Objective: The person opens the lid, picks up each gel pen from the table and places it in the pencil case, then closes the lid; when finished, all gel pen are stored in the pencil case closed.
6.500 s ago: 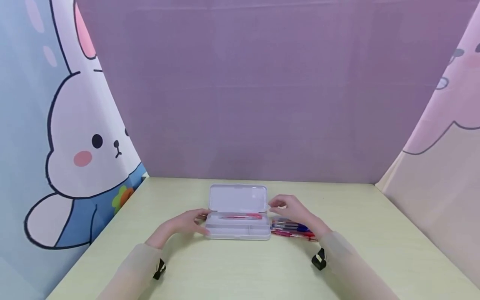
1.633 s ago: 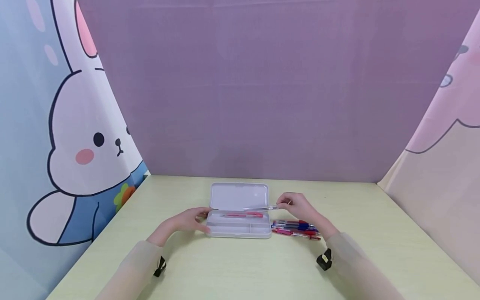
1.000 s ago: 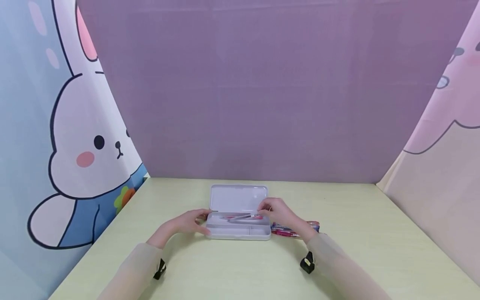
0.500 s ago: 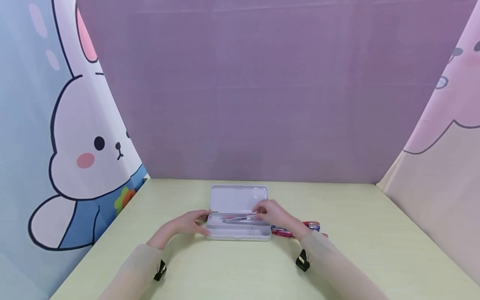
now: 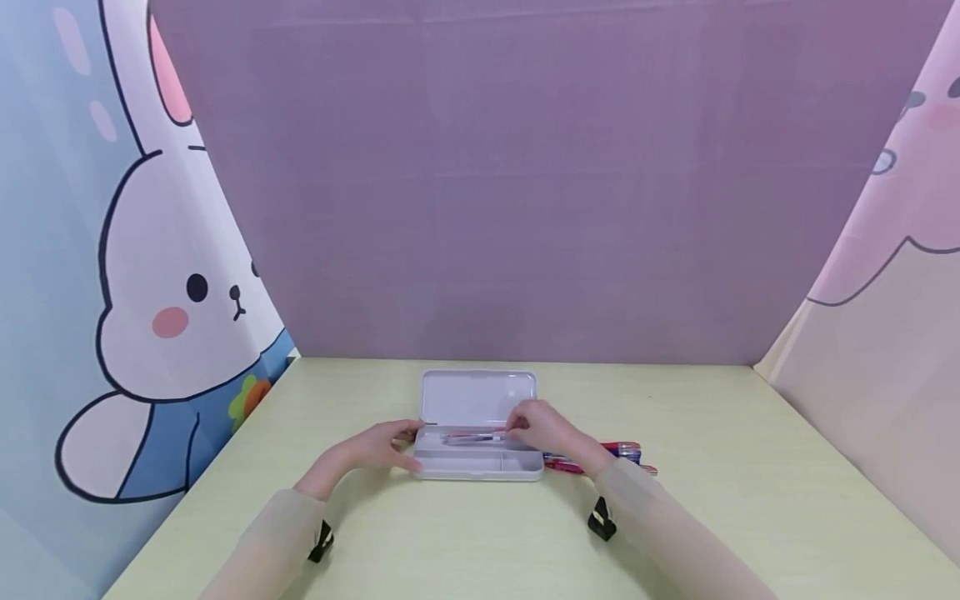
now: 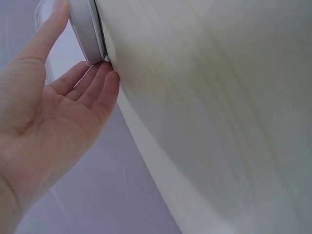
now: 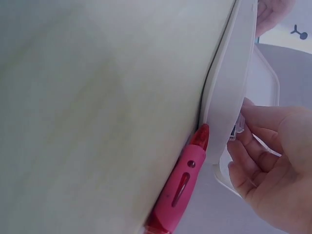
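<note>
A white pencil case [image 5: 480, 473] lies open mid-table, its lid [image 5: 477, 397] leaning back. My left hand [image 5: 375, 446] steadies its left end; in the left wrist view the left hand [image 6: 53, 112] has straight fingers and thumb touching the case [image 6: 85, 29]. My right hand [image 5: 540, 427] is at the case's right end and pinches the end of a pen [image 5: 472, 437] lying along the rear compartment. In the right wrist view the right hand [image 7: 273, 161] curls its fingers at the case's rim [image 7: 236, 87]. A red pen [image 7: 180, 187] lies on the table against the case.
Several red and blue pens [image 5: 618, 452] lie on the pale green table [image 5: 712, 500] right of the case, partly behind my right forearm. Purple cloth closes the back; cartoon curtains hang on both sides. The case's front compartments hold nothing I can see.
My right hand carried a pen from beside the pile leftward over the case and lowered it into the rear compartment. The left hand and the case stayed put.
</note>
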Available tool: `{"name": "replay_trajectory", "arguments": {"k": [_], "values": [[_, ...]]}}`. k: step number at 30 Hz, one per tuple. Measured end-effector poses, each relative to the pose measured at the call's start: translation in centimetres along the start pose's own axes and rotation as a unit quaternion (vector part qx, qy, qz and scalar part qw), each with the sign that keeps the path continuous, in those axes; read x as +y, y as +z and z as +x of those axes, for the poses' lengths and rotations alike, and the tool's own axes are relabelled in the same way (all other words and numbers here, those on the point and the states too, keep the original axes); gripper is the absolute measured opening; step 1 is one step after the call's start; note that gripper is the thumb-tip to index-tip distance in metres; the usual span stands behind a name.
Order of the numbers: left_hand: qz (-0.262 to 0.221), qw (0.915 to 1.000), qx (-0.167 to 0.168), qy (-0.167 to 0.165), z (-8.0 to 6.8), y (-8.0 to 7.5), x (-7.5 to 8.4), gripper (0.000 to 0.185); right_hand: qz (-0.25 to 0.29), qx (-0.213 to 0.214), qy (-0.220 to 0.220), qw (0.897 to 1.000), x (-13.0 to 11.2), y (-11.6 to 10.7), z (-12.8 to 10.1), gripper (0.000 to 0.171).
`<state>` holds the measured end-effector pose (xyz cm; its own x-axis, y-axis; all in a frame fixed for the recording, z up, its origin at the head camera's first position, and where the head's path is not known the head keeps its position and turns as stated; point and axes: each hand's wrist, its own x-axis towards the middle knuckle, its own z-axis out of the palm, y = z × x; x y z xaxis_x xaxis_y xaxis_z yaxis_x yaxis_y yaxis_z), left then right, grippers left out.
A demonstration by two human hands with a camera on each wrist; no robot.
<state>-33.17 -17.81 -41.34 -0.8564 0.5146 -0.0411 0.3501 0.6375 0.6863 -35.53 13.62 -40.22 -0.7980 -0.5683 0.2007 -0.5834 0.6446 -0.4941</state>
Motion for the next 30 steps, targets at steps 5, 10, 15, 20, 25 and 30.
{"name": "replay_trajectory", "arguments": {"k": [5,10,15,20,25,30], "values": [[0.000,1.0000,0.002,-0.003,0.02,0.06,-0.05,0.078,0.005,-0.011,0.002,1.000,0.12,0.11,0.14,0.005],[-0.004,1.0000,0.002,-0.001,0.16,0.13,-0.14,0.077,-0.019,-0.011,0.004,1.000,0.26,0.26,0.21,0.004],[-0.003,1.0000,0.003,-0.002,0.20,0.14,-0.11,0.076,-0.037,-0.016,0.006,0.999,0.15,0.36,0.16,0.008],[-0.003,1.0000,0.002,-0.001,0.14,0.11,0.00,0.076,-0.039,-0.013,0.015,0.999,-0.03,0.37,0.06,0.007],[-0.002,1.0000,0.003,0.001,0.09,0.07,0.08,0.077,-0.043,-0.002,0.036,0.998,-0.08,0.36,0.10,0.006],[-0.006,1.0000,0.003,0.000,0.02,0.09,0.08,0.077,-0.042,0.004,0.036,0.998,-0.01,0.35,0.13,0.004]]}}
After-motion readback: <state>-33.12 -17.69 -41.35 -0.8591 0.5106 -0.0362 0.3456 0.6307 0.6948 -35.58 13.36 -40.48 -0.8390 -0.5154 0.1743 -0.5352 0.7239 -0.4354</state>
